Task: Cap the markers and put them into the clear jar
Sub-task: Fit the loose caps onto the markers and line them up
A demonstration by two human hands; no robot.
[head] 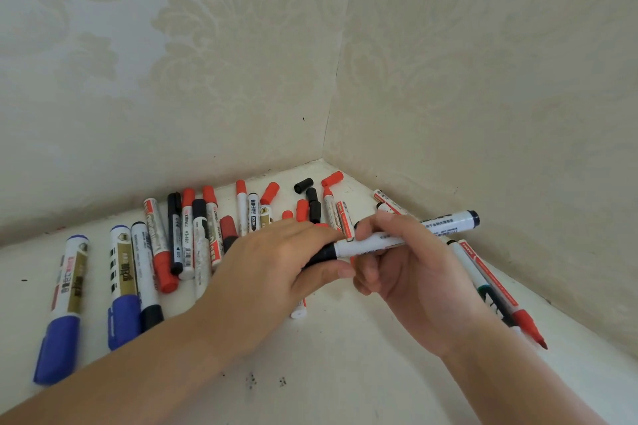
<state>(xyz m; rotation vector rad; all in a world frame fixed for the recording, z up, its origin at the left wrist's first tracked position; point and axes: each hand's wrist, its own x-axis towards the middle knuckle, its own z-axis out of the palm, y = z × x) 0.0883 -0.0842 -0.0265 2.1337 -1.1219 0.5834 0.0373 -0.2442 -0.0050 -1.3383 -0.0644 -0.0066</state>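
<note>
My right hand (411,266) holds the white barrel of a black marker (369,243) above the white surface. My left hand (276,266) grips the black cap (321,254) sitting on that marker's left end. Behind my hands several markers lie scattered: two blue-capped ones (65,304) at the left, then red and black ones (165,245) in a row. Loose red caps (270,192) and black caps (303,184) lie near the corner. Another white marker (448,221) with a dark end lies behind my right hand. No clear jar is in view.
Two wallpapered walls (241,79) meet in a corner (322,159) behind the markers. An uncapped red pen (511,300) and a thin dark pen (483,286) lie along the right wall. The white surface (345,373) in front of my hands has small dark specks.
</note>
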